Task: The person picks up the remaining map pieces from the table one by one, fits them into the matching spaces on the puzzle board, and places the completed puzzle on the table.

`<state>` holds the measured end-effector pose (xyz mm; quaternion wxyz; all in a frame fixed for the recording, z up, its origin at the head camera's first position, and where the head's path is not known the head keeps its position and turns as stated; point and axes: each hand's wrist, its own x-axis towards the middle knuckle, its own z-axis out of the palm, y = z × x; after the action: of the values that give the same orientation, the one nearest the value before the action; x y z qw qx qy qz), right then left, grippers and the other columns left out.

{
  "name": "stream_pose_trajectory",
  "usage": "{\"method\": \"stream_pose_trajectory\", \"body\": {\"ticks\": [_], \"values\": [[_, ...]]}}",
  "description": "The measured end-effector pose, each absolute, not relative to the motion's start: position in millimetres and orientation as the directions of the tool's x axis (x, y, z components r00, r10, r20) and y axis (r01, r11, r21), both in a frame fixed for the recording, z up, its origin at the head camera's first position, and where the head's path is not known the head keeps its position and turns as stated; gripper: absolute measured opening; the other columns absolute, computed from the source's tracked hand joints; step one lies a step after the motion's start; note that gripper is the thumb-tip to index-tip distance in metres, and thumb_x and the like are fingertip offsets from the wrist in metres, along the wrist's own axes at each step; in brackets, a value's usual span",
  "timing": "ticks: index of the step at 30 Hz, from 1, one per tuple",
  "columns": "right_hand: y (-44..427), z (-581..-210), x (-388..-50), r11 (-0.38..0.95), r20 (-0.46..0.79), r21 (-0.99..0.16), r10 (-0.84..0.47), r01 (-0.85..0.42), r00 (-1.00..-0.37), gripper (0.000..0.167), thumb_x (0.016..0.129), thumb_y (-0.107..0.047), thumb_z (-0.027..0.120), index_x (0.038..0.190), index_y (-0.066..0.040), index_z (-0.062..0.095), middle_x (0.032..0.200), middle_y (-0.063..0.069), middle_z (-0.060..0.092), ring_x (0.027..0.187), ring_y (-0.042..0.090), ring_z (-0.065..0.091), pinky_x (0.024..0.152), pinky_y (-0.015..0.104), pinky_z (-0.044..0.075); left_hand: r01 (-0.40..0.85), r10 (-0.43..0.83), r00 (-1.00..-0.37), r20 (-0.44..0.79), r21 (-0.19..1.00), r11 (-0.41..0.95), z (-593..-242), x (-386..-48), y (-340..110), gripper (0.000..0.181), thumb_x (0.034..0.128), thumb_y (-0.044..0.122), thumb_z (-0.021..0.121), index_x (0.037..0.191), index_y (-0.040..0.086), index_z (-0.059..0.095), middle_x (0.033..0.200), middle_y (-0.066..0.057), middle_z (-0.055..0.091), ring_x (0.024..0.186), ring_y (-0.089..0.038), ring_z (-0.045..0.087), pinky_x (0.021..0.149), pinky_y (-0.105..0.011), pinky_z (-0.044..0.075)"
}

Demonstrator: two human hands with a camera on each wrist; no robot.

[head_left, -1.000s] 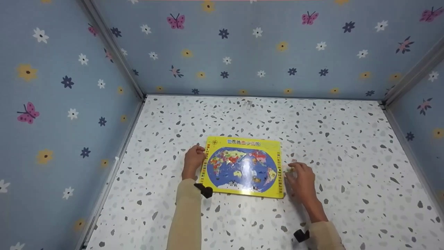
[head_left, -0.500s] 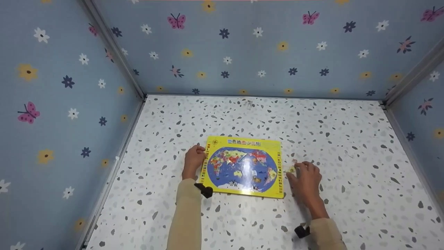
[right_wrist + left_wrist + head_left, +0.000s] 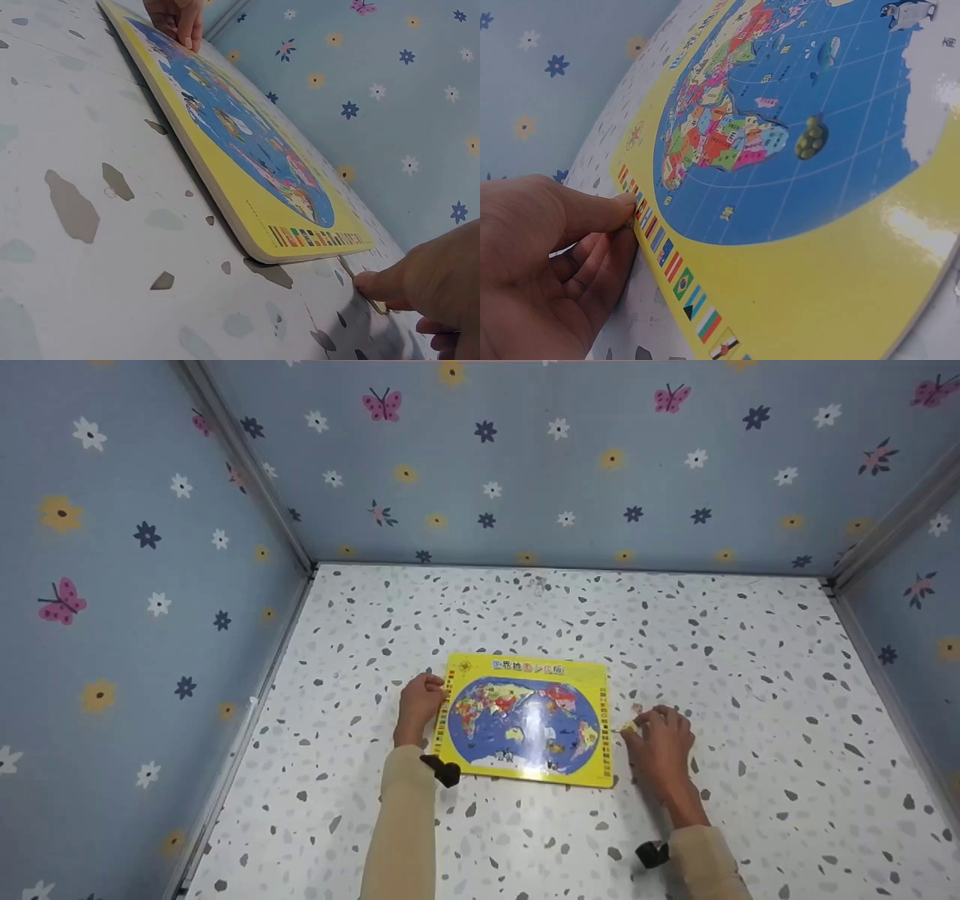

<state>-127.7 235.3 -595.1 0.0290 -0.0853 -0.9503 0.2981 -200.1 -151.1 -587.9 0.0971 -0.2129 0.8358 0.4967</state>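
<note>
A yellow-bordered world map puzzle board (image 3: 487, 769) lies flat on the speckled table, rows of small flags along its sides. My left hand (image 3: 420, 711) pinches its left edge; in the left wrist view the thumb (image 3: 619, 212) presses on the border and the other fingers curl below. Just off the board's right edge, my right hand (image 3: 664, 750) pinches a small, thin yellowish piece (image 3: 628, 727) between thumb and fingers. In the right wrist view that thumb (image 3: 375, 283) rests against the piece, seen nearly edge-on, its print hidden.
The white speckled table (image 3: 780, 720) reaches the fabric-covered back wall (image 3: 555, 457), which is printed with flowers and butterflies. Similar panels stand at left and right. A small pinkish patch (image 3: 637, 708) shows just beyond the right hand's fingers. Black wrist devices (image 3: 448, 775) sit at both cuffs.
My right hand first shifted slightly right, away from the board, uncovering the small piece; now its fingertips close on that piece. My left hand and the board have stayed in place.
</note>
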Motion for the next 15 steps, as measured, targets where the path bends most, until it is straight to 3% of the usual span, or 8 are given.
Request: {"method": "stream_pose_trajectory", "body": {"ticks": [7, 15], "values": [[236.6, -596.1, -129.0, 0.784, -0.029, -0.594, 0.203, 0.181, -0.979, 0.029, 0.089, -0.025, 0.065, 0.105, -0.003, 0.060, 0.140, 0.018, 0.039, 0.137, 0.040, 0.024, 0.112, 0.056, 0.014, -0.456, -0.263, -0.889, -0.375, 0.784, 0.422, -587.9, -200.6, -150.9, 0.023, 0.0896, 0.012, 0.057, 0.112, 0.010, 0.061, 0.104, -0.010, 0.061, 0.093, -0.023, 0.055, 0.086, -0.036, 0.044], [233.9, -594.1, -125.2, 0.764, 0.036, -0.628, 0.218, 0.148, -0.975, 0.024, 0.091, -0.025, 0.062, 0.108, -0.007, 0.060, 0.138, 0.014, 0.045, 0.134, 0.037, 0.030, 0.111, 0.055, 0.016, -0.465, -0.272, -0.883, -0.382, 0.783, 0.412, -588.9, -201.2, -151.0, 0.023, 0.0893, 0.013, 0.059, 0.112, 0.010, 0.060, 0.103, -0.009, 0.061, 0.094, -0.022, 0.054, 0.087, -0.036, 0.043]]}}
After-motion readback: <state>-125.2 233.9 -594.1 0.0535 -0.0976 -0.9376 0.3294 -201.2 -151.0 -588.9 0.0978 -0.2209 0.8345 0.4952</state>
